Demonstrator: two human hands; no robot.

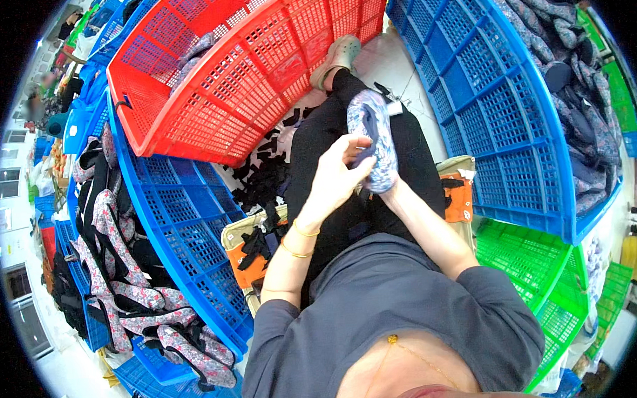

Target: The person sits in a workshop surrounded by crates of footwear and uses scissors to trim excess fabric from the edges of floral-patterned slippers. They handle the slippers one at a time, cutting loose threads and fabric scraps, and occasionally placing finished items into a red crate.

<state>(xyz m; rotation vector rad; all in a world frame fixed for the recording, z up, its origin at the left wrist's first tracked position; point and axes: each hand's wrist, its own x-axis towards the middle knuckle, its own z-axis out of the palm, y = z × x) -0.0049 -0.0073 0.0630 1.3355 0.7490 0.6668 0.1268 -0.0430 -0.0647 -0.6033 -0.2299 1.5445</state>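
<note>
A fabric slipper (386,149), patterned in blue, white and grey with a dark opening, is held upright over my lap, slightly blurred. My left hand (337,172) meets it from the left, thumb and fingers curled at the rim of the opening. From the right, my right hand (388,185) reaches up to the slipper's near end and holds it; the slipper hides its fingers. Whether those fingers are inside or behind it, I cannot tell. A small white tag (394,108) sticks out by the slipper's far right side.
A red crate (272,67) leans ahead with a few fabric pieces inside. Blue crates (193,224) (484,109) flank me, beside heaps of floral slippers (146,296) and dark ones (574,99). Green crates (531,255) are at right. Black scraps (261,169) litter the floor.
</note>
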